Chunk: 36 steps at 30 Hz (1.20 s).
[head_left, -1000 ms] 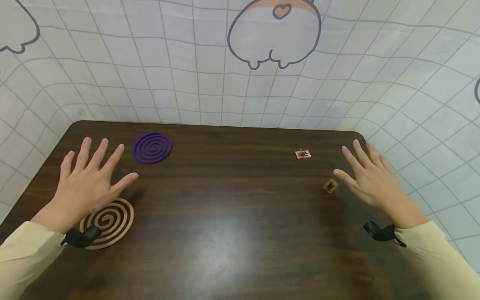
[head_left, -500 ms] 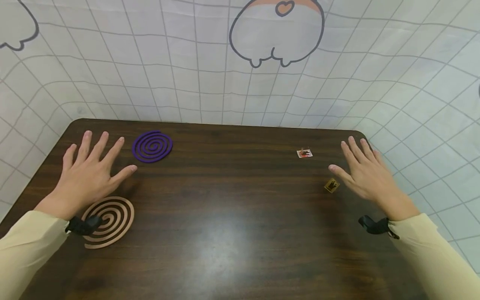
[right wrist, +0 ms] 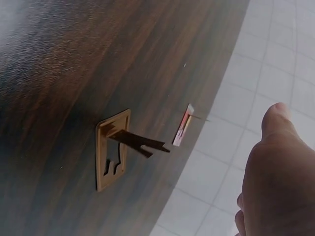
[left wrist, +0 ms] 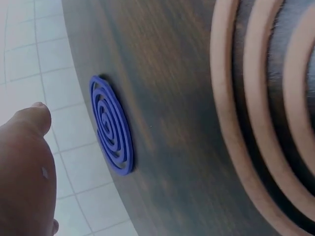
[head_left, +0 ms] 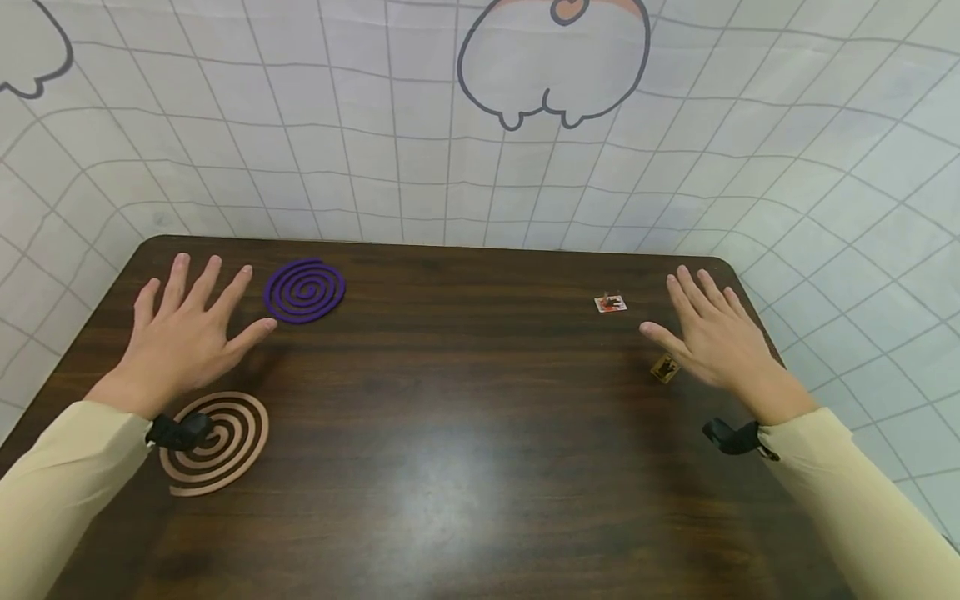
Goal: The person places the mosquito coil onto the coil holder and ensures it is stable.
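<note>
My left hand hovers over the left of the table with its fingers spread, holding nothing. Below its wrist lies a tan mosquito coil, partly covered by the wrist camera. A purple mosquito coil lies flat beyond the thumb, near the far edge. On the right side, my right hand is also held above the table, fingers straight and nothing in them. Near its thumb sits a small gold metal coil stand with a forked tab bent up. Farther back is a red and white coil stand, its tab raised.
The dark wooden table ends at a rounded far edge. A white curtain with a grid pattern hangs behind it and along both sides. Black cameras are strapped to both wrists.
Both hands have moved slightly forward and inward over the table. The right hand now partly overlaps the gold stand in the head view. The coils and stands lie where they were.
</note>
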Motion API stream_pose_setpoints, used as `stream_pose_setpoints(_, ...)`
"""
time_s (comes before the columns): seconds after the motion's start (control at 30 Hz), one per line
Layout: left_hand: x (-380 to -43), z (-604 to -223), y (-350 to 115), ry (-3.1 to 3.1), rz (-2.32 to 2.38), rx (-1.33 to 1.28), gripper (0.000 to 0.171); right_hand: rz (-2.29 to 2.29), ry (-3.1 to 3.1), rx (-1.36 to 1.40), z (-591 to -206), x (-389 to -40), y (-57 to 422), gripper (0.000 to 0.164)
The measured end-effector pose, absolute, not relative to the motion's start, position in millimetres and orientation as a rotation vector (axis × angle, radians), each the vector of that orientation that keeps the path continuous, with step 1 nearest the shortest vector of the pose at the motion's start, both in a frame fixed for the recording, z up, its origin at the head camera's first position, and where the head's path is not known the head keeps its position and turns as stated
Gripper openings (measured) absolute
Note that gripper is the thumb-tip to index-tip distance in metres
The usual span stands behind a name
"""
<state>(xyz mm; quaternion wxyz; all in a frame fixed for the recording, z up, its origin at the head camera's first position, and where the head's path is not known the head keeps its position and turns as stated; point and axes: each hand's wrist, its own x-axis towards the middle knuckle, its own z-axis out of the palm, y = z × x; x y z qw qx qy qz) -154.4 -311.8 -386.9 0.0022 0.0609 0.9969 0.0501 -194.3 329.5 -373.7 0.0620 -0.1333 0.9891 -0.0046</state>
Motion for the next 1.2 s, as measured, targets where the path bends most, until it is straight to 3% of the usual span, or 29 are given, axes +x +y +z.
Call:
stream_pose_setpoints(0.63,-192,-376,-314,2.889,0.101,0.225,0.093,0.035,2.890,-0.427,-387,-217,300,0.098)
stream_pose_setpoints(1.2,-216,-382,-313,2.774,0.335,0.202,0.098,0.055,2.801,-0.421,-400,-228,276,0.100)
